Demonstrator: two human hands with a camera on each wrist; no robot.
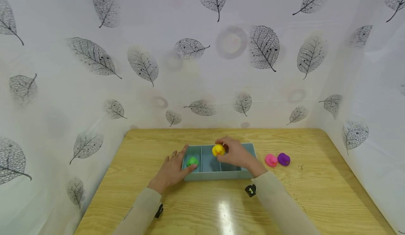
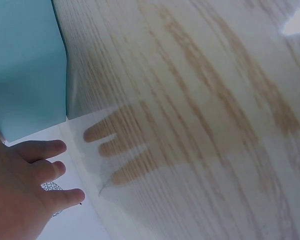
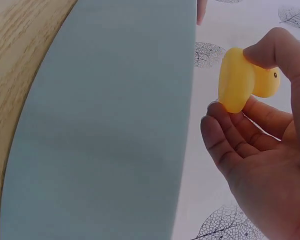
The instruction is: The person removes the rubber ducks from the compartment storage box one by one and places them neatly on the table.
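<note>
A yellow rubber duck is pinched between the thumb and fingers of my right hand. That hand holds it above the middle part of a blue-grey divided box. In the right wrist view, the duck is up past the box's rim. A green rubber duck sits in the box's left compartment. My left hand lies at the box's left end, its thumb across the front rim beside the green duck. Its other fingers reach out loosely in the left wrist view. My right hand partly hides the right compartment.
On the table, right of the box, a pink duck and a purple duck sit side by side. A white leaf-patterned sheet rises behind the table and along both sides.
</note>
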